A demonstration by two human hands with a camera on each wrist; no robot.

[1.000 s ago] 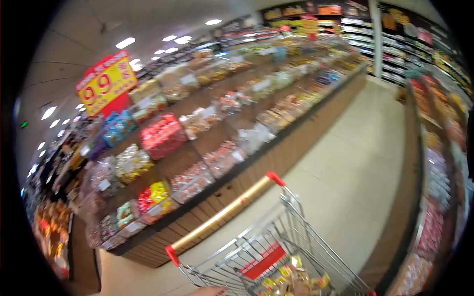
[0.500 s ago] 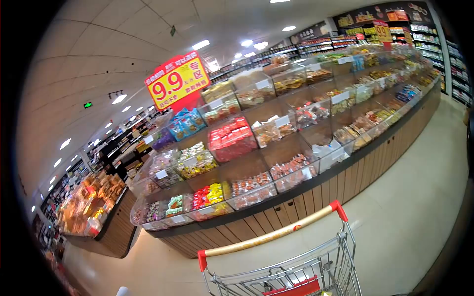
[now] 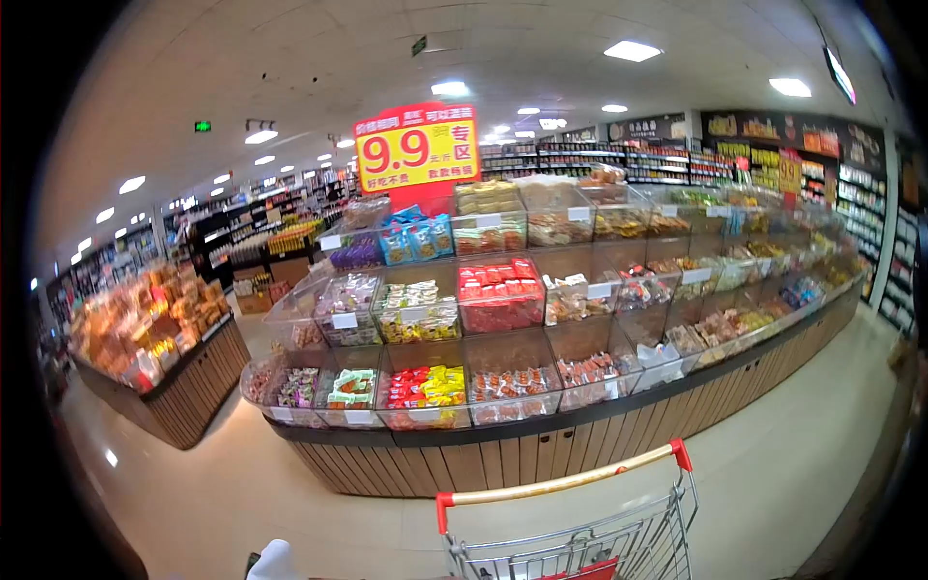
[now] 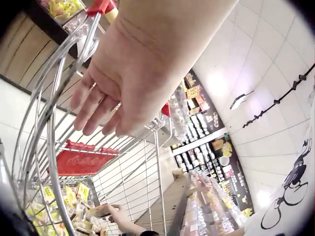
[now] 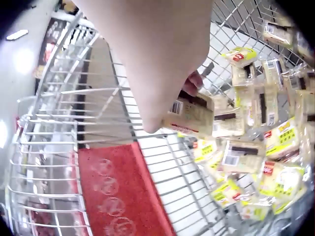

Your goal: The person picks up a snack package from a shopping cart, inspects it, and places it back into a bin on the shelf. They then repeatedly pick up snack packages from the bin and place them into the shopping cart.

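In the left wrist view my left hand (image 4: 125,86) hangs over the shopping cart with its fingers loosely bent and nothing in them. My right hand (image 5: 165,83) reaches down inside the cart and grips a clear-wrapped snack pack (image 5: 189,115) with a dark band and a barcode. Beside it lie several similar packs (image 5: 283,140), some with yellow-and-red labels. Wire bars make up the cart (image 3: 580,541), which has a tan handle bar (image 3: 561,485) with red ends. A red panel (image 5: 118,189) is fixed to its mesh. Neither hand shows in the head view.
Ahead stands a tiered wooden counter (image 3: 503,459) with clear bins of wrapped sweets and a yellow-and-red price sign (image 3: 418,150). Another wooden stand (image 3: 193,387) with orange-brown packs is at the left. Pale floor (image 3: 773,483) runs along the counter's right side.
The head view has swung left and levelled, so the counter now faces me and the cart sits lower in the picture. A hand at the bottom edge has gone out of view.
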